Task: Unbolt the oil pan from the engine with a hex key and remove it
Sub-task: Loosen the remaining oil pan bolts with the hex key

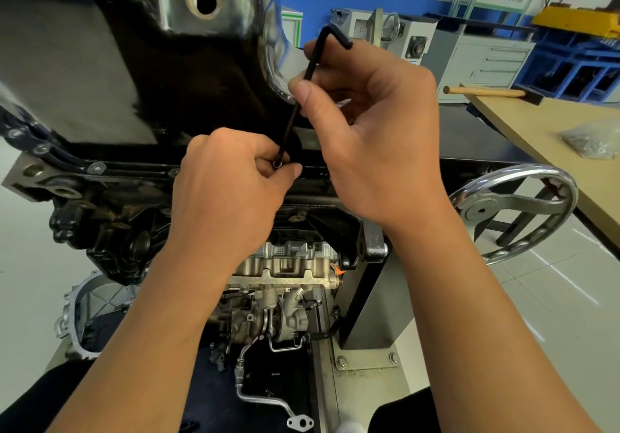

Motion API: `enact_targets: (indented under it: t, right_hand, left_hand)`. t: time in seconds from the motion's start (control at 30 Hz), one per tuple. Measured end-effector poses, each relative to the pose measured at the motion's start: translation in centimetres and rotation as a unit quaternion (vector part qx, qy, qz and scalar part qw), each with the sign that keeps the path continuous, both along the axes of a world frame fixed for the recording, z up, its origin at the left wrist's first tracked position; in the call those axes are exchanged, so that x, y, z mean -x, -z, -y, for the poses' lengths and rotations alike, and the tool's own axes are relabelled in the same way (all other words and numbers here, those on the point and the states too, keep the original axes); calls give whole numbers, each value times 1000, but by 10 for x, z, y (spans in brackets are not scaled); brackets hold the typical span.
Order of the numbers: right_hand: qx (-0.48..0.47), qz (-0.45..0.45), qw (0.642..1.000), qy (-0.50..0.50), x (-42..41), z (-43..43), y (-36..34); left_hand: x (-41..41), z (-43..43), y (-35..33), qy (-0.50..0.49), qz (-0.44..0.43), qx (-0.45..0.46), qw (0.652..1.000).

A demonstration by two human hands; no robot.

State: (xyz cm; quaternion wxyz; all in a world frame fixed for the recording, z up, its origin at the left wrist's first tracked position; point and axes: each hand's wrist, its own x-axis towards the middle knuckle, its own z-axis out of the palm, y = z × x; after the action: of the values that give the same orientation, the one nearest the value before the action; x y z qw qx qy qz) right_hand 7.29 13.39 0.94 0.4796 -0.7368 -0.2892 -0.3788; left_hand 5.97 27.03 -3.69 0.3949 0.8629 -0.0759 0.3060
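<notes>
The black pan [134, 80] sits on top of the engine [288, 264], its bolted flange along the near edge. Open floor lies to the left. The right hand [375, 137], fingers curled, pinches the key [310, 70] high on its shaft. The left hand [231, 191], curled tight, pinches the key's lower tip where it meets a flange bolt [277, 163]. A handwheel [523, 211] crowds the right side. Beyond it a worktop [543, 137] carries a hammer [486, 91] and a bag [593, 142].

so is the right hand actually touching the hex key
Touching. The head view shows the right hand with thumb and fingers pinching the long shaft of the hex key just below its bend, with no gap.
</notes>
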Motion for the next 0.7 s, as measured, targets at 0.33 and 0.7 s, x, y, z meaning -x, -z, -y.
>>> enact_targets:
  t: [0.33, 0.7]
  right_hand:
    - [-207, -77, 974, -44, 33, 42, -19]
    - [-247, -80, 931, 255, 151, 242, -33]
  left_hand:
    - [11, 23, -22, 339, -124, 335, 870]
    - [44, 255, 2, 548, -325, 162, 753]
